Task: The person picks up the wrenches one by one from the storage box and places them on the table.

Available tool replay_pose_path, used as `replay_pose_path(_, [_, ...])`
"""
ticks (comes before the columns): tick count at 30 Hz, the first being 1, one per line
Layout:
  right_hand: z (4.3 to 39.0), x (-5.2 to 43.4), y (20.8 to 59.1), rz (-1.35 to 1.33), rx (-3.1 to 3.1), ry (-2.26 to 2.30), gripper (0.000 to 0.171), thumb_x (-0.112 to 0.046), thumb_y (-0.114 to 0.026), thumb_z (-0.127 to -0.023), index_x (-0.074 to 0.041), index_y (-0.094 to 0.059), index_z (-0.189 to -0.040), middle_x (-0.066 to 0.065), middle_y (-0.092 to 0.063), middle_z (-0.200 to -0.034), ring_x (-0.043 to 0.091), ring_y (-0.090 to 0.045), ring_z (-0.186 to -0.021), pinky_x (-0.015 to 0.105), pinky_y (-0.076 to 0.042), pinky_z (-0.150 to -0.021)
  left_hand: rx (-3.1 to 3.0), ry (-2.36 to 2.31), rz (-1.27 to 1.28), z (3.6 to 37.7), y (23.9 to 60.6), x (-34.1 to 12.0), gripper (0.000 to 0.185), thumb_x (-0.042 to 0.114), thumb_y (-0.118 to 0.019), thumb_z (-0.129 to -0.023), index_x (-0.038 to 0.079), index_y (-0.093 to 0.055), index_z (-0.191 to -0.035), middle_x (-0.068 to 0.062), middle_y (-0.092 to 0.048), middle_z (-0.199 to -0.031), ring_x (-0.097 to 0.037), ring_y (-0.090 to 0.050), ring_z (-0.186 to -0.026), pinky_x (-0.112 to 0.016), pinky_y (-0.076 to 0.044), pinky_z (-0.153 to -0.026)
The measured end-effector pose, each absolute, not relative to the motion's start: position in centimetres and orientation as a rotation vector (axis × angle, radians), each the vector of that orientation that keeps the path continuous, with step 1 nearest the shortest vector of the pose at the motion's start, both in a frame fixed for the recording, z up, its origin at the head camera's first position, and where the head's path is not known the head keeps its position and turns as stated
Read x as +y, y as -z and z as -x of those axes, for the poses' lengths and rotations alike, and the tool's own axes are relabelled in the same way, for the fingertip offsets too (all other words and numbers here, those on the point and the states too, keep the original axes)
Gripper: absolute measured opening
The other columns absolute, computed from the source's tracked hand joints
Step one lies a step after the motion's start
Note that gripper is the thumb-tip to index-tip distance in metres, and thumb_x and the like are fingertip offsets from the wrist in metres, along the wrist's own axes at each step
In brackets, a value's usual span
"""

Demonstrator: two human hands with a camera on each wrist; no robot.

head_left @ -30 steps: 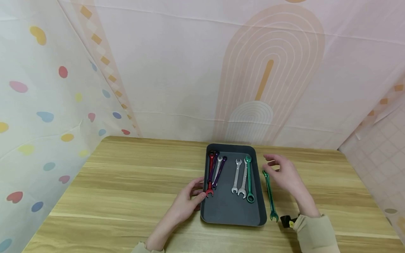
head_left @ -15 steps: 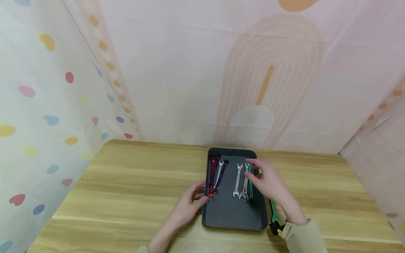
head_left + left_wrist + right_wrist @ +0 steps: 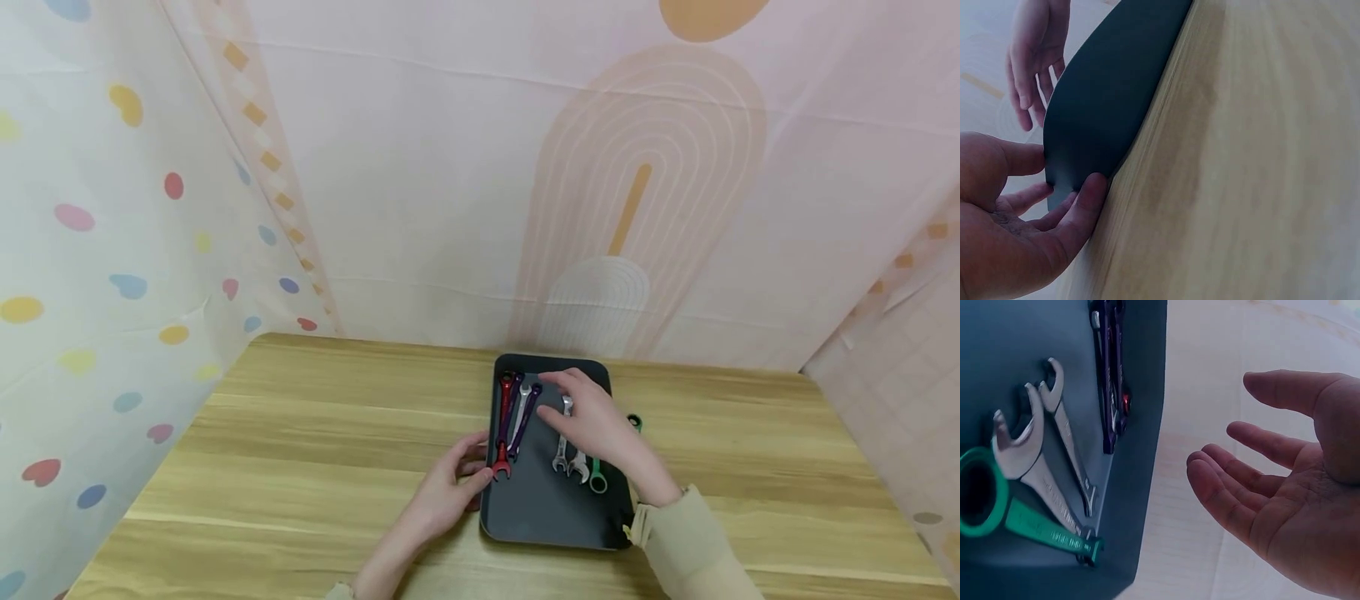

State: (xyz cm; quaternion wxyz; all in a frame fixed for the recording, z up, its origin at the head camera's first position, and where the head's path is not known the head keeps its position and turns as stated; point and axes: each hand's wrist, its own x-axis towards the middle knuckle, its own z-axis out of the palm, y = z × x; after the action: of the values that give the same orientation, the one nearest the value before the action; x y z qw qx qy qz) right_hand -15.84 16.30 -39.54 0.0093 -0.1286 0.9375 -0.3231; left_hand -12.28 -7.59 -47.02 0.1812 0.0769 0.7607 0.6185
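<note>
A dark grey tray (image 3: 551, 521) lies on the wooden table. It holds a red wrench (image 3: 501, 427), a purple wrench (image 3: 527, 412), silver wrenches (image 3: 561, 454) and a green wrench (image 3: 597, 480). My left hand (image 3: 474, 463) grips the tray's left rim, thumb and fingers on the tray's wall (image 3: 1116, 81). My right hand (image 3: 572, 402) hovers open over the tray's middle, above the silver wrenches, holding nothing. In the right wrist view the palm of that hand (image 3: 1241, 437) faces up beside the green wrench (image 3: 997, 509), silver wrenches (image 3: 1029, 465) and purple wrench (image 3: 1109, 394).
A second green wrench (image 3: 634, 422) lies on the table right of the tray, mostly hidden behind my right arm. Patterned fabric walls stand at the back and on both sides. Bare wooden table (image 3: 300, 450) stretches left of the tray.
My right hand has moved left, from beside the green wrench on the table to above the tray's middle. The left hand has stayed on the rim.
</note>
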Motion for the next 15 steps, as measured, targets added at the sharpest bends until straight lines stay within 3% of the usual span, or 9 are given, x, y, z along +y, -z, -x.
replay_pose_path(15, [18.5,15.5,40.1,0.344,2.87,0.936,0.045,-0.02,-0.065,-0.103,-0.003,-0.06,-0.145,0.023,-0.061,-0.143,0.042,-0.063,-0.129,0.056,-0.055,-0.104,2.141,-1.762,-0.234,12.5,46.9,-7.3,0.051,0.007,-0.06,-0.105,0.003,-0.047,-0.154,-0.028,-0.059,-0.144,-0.037,-0.064,-0.126,-0.036,-0.06,-0.074])
